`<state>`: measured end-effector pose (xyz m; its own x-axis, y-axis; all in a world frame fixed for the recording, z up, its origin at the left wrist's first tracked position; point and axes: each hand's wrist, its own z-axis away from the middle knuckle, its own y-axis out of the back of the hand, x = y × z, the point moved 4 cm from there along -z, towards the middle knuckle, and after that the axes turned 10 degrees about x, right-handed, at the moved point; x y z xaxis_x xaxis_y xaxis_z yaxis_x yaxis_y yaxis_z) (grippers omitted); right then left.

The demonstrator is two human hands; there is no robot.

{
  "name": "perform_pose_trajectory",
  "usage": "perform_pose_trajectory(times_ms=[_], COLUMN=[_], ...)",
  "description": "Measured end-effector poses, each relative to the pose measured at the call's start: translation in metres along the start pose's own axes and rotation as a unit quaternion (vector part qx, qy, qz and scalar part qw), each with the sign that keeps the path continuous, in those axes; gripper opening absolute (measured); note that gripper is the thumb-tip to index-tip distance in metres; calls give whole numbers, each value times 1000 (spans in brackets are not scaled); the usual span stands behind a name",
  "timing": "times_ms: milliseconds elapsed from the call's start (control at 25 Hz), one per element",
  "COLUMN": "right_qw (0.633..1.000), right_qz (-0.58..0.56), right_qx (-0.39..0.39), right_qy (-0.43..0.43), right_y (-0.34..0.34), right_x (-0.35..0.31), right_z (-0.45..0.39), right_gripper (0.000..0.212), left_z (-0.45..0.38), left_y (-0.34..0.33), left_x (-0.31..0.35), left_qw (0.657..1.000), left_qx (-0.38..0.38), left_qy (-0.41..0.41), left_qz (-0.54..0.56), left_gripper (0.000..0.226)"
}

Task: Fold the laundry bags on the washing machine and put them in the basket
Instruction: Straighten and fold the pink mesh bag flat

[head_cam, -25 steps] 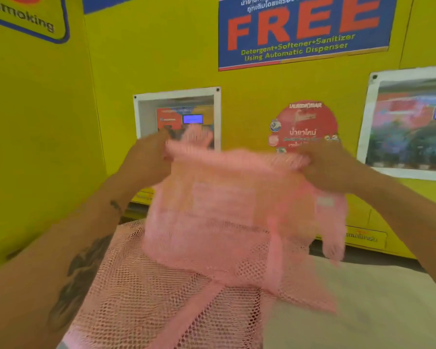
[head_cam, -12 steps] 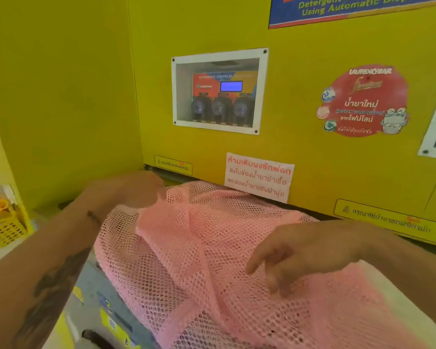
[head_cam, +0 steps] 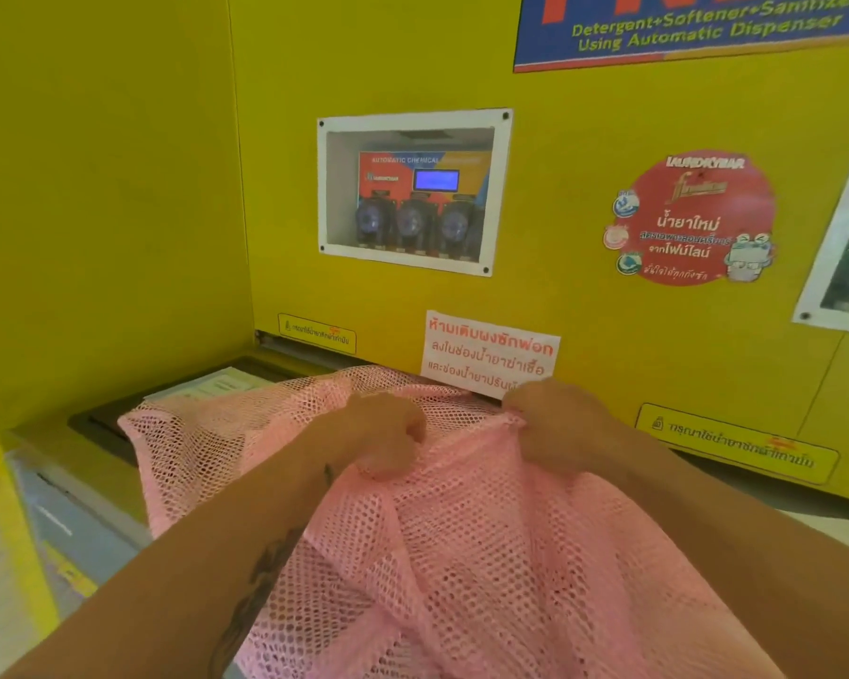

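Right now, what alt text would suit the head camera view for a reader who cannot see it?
A person's left hand and right hand each grip a pink mesh laundry bag spread on a washing machine, against a yellow wall.

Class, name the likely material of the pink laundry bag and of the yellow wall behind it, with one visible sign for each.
Pink laundry bag: probably synthetic mesh fabric; open holes show throughout, and it drapes in soft folds. Yellow wall: looks like painted or coated sheet panel, maybe metal; it is smooth, faintly glossy, with straight seams.
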<state>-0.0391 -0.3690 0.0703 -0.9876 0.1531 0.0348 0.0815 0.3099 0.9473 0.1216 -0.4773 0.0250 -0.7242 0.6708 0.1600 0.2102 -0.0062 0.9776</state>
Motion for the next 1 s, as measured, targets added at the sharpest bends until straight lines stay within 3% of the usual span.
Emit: perform_pose_trajectory(times_ms=[80,120,160,200,240,320,360,440,520,600,680,760,880,1000], right_qw=[990,992,996,987,969,968,978,988,963,941,950,969,991,990], right_qz=[39,7,-59,-132,-198,-239,-199,-94,-5,19,19,13,-70,-144], right_qx=[130,114,36,-71,-141,-81,-48,-115,-268,-338,-312,-244,-104,7], right_qy=[24,47,60,54,38,-13,-38,-48,-35,-20,7,37,39,-3], right_y=[27,32,35,36,38,37,30,11,-12,-21,-22,-17,0,19], right_x=[-9,-10,-11,-11,-10,12,25,31,25,17,12,12,24,34], right_z=[10,19,31,43,51,41,34,28,28,37,41,44,36,28], right_gripper=[40,40,39,37,32,28,33,43,45,36,26,24,22,32], left_z=[-5,-5,-3,1,6,15,16,7,-1,-5,-2,0,-8,-19], left_y=[13,22,31,40,44,46,47,45,39,21,3,1,16,37], left_x=[-4,-9,-15,-24,-31,-41,-40,-35,-25,-16,-12,-15,-28,-40], left_qw=[991,980,975,983,997,985,974,980,992,993,987,983,990,996], left_qx=[113,178,202,173,77,-153,-209,-179,-109,-108,-159,-182,-141,-86], left_qy=[-29,-48,-54,-39,-7,59,78,89,66,30,5,-8,-10,-24], left_qz=[-60,-80,-70,-44,-29,-44,-39,-10,-9,-33,-37,-32,-3,20], left_gripper=[14,13,15,16,21,41,46,48,45,51,61,55,5,25])
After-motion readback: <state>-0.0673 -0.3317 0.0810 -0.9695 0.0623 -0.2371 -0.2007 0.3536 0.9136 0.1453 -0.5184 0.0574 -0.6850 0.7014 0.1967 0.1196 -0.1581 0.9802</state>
